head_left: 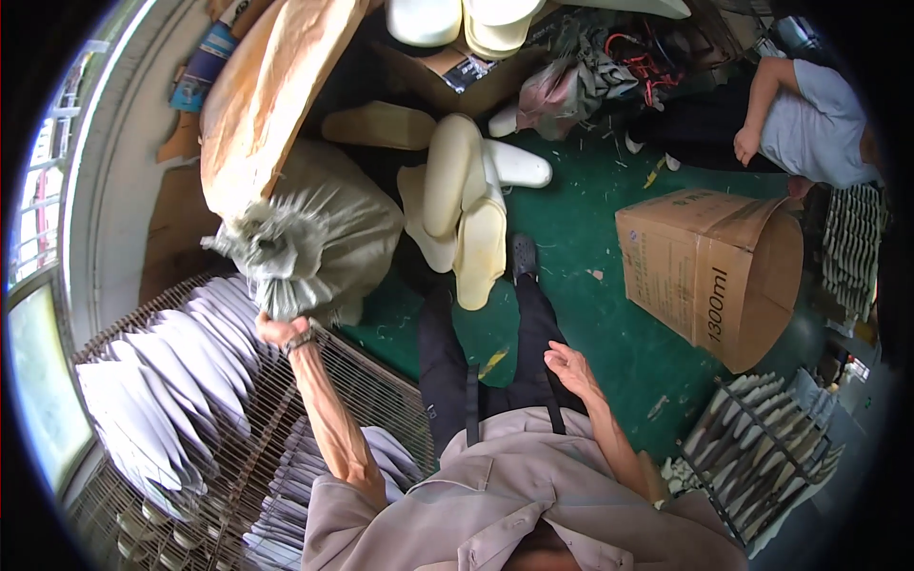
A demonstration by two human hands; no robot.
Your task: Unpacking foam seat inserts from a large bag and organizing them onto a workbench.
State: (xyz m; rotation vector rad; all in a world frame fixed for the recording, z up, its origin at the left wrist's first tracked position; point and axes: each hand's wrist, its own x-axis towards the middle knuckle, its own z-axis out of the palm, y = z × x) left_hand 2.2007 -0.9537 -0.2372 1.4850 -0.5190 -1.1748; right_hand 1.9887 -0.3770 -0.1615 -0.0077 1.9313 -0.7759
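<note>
My left hand (283, 331) is closed at the lower edge of a bulging grey-green woven sack (328, 224), where the cloth draws into pleats toward it. Some of its fingers are hidden. The sack's bunched neck points left, just above that hand. My right hand (571, 368) hangs in front of my right thigh, fingers loosely apart, holding nothing. Beyond my feet, several cream, sole-shaped foam pieces (455, 176) lie heaped on the green floor, right of the sack. A large brown paper sheet or bag (271, 95) leans above the sack.
A wire rack (367, 376) with rows of white flat pieces (157, 390) stands at my left. An open cardboard carton (666, 271) lies on its side at right, near another rack (762, 447) of pieces. A person (819, 119) is at far right. Crumpled plastic (576, 90) lies at the back.
</note>
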